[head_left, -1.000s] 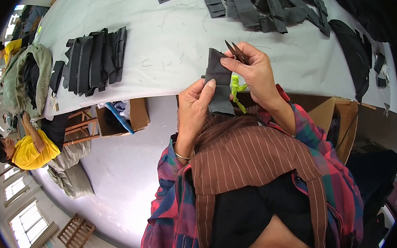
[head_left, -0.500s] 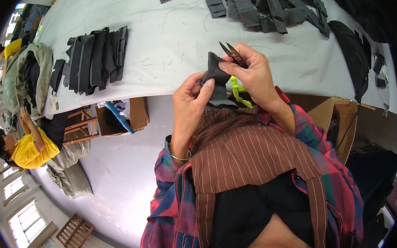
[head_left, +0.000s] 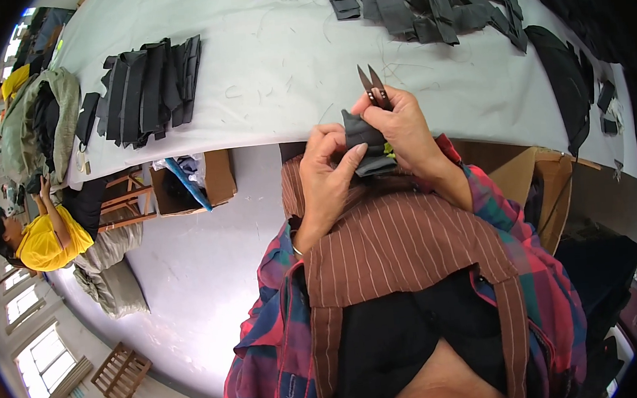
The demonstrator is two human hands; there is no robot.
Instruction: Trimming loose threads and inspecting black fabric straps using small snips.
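My left hand (head_left: 328, 172) pinches a dark grey fabric strip (head_left: 362, 132) in front of the apron, just off the table's near edge. The strip looks folded or bent, and its lower end hangs by the apron. In my right hand (head_left: 407, 130) are dark thread snips (head_left: 374, 90), blades apart and pointing away from me over the table. The right thumb and fingertip also meet the strip's upper edge. A bit of bright yellow-green cord (head_left: 389, 150) shows between the strip and my right palm; the rest of it is hidden.
A neat row of dark strips (head_left: 147, 93) lies on the white-covered table (head_left: 267, 113) at left. A looser heap (head_left: 423, 4) sits at the far right, near a black bag-like piece (head_left: 560, 83). Cardboard boxes (head_left: 220, 178) stand below. A person in yellow (head_left: 56, 238) works at left.
Both hands have drawn closer to me, the left also moving right. The strip is now more bunched, and most of the yellow-green cord has become hidden. The snips point more directly away.
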